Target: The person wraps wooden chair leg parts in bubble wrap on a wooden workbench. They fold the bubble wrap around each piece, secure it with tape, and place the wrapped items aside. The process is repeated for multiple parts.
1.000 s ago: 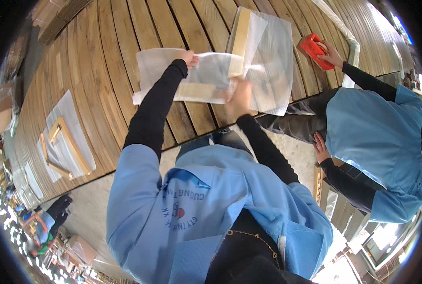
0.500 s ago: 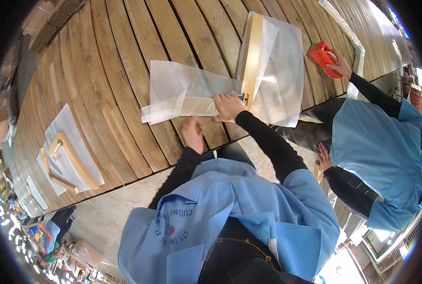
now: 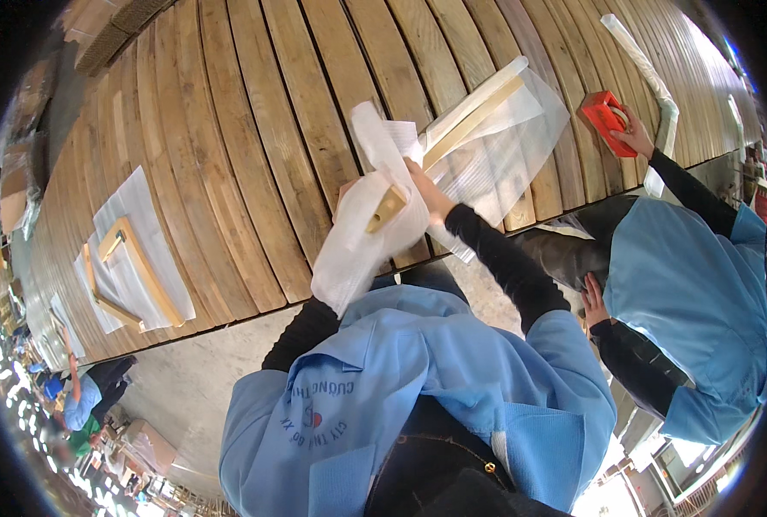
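In front of me a wooden piece is wrapped in white foam sheet [image 3: 368, 222], tilted up off the table. Its bare wooden end [image 3: 388, 209], with small dark holes, shows through the wrap. My right hand [image 3: 432, 196] is closed on the right side of this bundle, its fingertips partly covered by foam. My left hand [image 3: 345, 190] is at the bundle's left side, mostly hidden behind the sheet, so its fingers cannot be made out. Beyond my right hand another wooden bar [image 3: 474, 123] lies at a slant, partly covered by a translucent foam sheet [image 3: 521, 146].
On the slatted wooden table [image 3: 254, 155], angled wooden pieces [image 3: 151, 276] lie on foam at left. At right a co-worker's hand [image 3: 635, 135] holds a red tape dispenser [image 3: 607, 123]. Near it lies a long plastic-wrapped strip [image 3: 646, 69]. Stacked cardboard [image 3: 125, 34] stands far left.
The near wooden piece has been lifted and turned from the table, with foam folded round it. The other bar now slants more to the right. My left hand has moved up to the bundle.
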`<control>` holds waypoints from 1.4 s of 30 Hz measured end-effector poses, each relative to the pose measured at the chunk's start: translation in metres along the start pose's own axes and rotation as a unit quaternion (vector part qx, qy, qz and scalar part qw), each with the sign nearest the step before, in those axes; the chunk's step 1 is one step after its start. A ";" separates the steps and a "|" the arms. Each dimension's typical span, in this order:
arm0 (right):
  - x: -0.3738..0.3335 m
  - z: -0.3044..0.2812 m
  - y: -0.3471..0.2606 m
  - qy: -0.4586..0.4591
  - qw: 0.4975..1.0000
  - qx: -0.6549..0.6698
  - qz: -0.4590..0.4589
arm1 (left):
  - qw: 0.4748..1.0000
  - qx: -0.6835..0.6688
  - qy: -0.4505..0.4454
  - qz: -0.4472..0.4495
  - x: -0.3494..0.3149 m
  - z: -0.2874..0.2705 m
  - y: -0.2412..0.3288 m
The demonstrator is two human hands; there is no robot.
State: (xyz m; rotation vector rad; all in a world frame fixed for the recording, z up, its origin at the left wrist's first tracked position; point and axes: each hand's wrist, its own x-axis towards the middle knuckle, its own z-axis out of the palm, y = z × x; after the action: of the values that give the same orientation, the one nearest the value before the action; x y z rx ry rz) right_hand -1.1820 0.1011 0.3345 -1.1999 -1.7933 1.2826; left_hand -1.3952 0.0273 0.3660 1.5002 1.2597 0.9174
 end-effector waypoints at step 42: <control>0.048 -0.051 -0.340 -0.297 0.910 0.221 -0.188 | 0.975 -0.213 0.061 0.029 0.001 0.026 -0.058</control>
State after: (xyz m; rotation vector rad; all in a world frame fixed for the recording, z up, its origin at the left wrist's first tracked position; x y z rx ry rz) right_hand -1.2643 0.1251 0.6708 -0.1945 -1.8516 1.7993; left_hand -1.3869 0.0248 0.3034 1.1594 1.0252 1.2447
